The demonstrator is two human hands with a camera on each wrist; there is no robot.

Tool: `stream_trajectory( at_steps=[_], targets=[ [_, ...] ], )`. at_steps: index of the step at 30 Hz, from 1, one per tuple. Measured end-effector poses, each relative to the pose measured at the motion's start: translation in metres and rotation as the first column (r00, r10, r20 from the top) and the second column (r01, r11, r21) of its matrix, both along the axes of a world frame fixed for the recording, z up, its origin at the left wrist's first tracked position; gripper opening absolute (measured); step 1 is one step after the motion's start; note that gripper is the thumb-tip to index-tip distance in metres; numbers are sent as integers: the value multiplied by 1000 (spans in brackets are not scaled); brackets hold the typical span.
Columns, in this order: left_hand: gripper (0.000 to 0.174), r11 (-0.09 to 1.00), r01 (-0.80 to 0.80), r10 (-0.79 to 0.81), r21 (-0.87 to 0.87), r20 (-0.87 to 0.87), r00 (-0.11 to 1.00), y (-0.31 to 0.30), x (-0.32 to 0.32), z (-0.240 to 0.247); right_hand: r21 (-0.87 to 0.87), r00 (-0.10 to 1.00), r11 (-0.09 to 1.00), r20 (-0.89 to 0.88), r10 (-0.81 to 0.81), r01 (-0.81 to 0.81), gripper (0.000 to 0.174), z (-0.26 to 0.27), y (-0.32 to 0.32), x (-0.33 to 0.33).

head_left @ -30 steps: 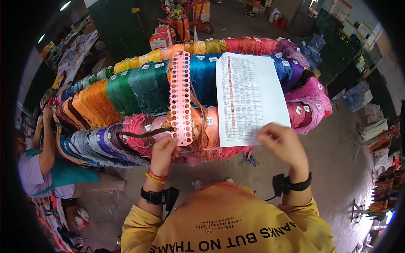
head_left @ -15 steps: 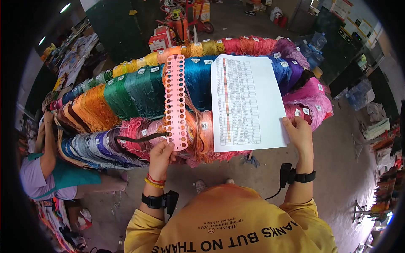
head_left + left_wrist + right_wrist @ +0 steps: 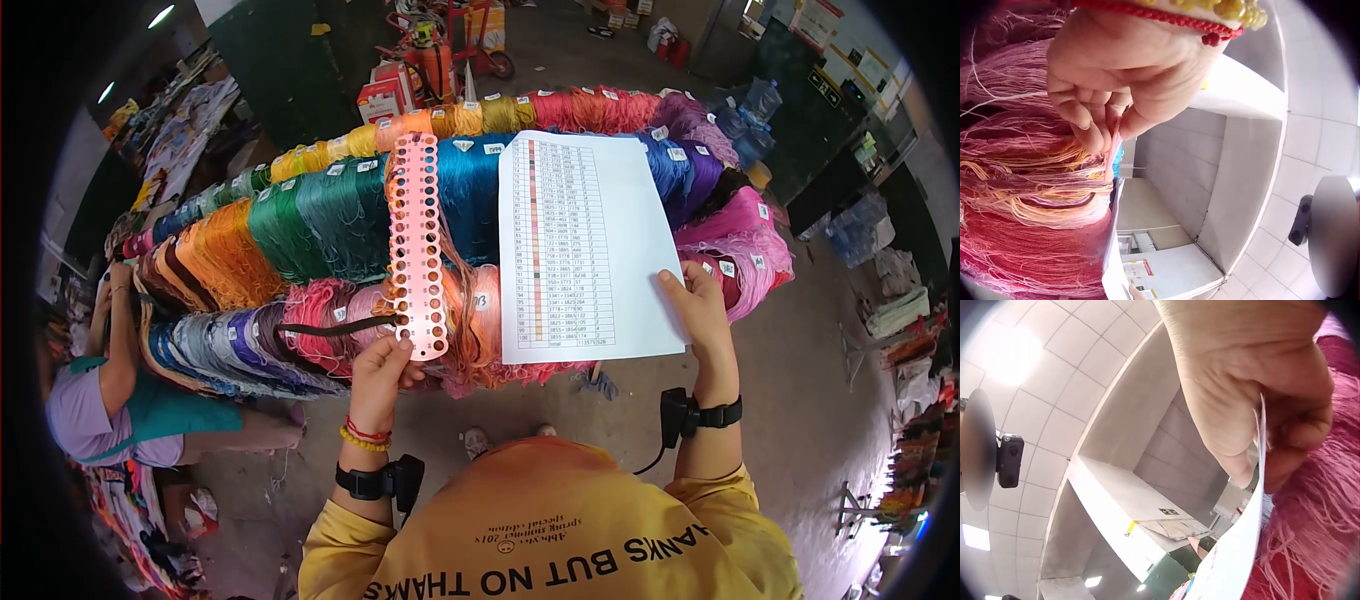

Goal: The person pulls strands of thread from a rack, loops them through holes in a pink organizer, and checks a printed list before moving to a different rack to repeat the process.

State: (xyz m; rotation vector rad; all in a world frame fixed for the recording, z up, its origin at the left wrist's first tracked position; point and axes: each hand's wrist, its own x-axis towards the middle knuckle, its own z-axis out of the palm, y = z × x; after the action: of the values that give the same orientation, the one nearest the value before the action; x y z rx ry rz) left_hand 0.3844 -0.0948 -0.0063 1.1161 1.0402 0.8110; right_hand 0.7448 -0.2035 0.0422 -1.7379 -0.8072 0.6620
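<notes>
A long pink thread card [image 3: 417, 250] with punched holes down both edges stands over the hanging skeins. My left hand [image 3: 380, 378] pinches its lower end between thumb and fingers; in the left wrist view the card [image 3: 1114, 150] appears edge-on. A dark brown strand [image 3: 335, 327] runs left from its lower part, and orange and brown threads [image 3: 465, 290] hang along its right side. Beside the card lies a white paper sheet [image 3: 635, 250] printed with a table of numbers and colour swatches. My right hand [image 3: 702, 312] pinches its lower right edge, thumb in front and fingers behind.
Rows of labelled skeins in many colours, such as green [image 3: 290, 235] and orange [image 3: 235, 255], fill the rack beneath. Another person [image 3: 120, 400] works at its left end. Behind stand red extinguishers [image 3: 438, 70] and boxes [image 3: 380, 100]; water bottles [image 3: 760, 105] are at right.
My right hand has come in to the sheet's lower right edge and now grips it. Card and sheet have shifted slightly left and down; the left hand keeps its pinch.
</notes>
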Motion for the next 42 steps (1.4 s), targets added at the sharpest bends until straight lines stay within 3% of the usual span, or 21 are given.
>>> stream_trajectory(
  at_steps=[10, 14, 21, 24, 26, 31, 34, 42],
  targets=[
    [16, 998, 43, -33, -45, 214, 976, -9, 12, 20, 77, 991, 995, 127, 46, -57, 18, -13, 4, 6],
    [16, 1000, 16, -13, -4, 353, 936, -22, 14, 45, 135, 995, 987, 60, 77, -85, 15, -8, 3, 6],
    [24, 981, -14, -78, 195, 454, 888, -57, -7, 78, 297, 989, 948, -61, 135, -112, 15, -7, -2, 11],
    [30, 930, -147, -31, 337, 469, 882, -74, -22, 91, 368, 979, 923, -118, 168, -114, 17, -10, -3, 14],
    [21, 864, -205, -12, 459, 426, 905, -85, -38, 95, 396, 969, 911, -155, 192, -117, 18, -12, -3, 17],
    [17, 801, -184, -182, 569, 524, 832, -112, -54, 124, 412, 945, 899, -209, 252, -149, 17, -12, 0, 22],
    [16, 745, -336, -34, 576, 536, 844, -127, -61, 125, 424, 944, 893, -207, 258, -151, 17, -13, 2, 26],
    [25, 742, -356, 81, 568, 451, 889, -143, -52, 108, 415, 937, 891, -197, 288, -186, 17, -19, 2, 36]
  ],
)
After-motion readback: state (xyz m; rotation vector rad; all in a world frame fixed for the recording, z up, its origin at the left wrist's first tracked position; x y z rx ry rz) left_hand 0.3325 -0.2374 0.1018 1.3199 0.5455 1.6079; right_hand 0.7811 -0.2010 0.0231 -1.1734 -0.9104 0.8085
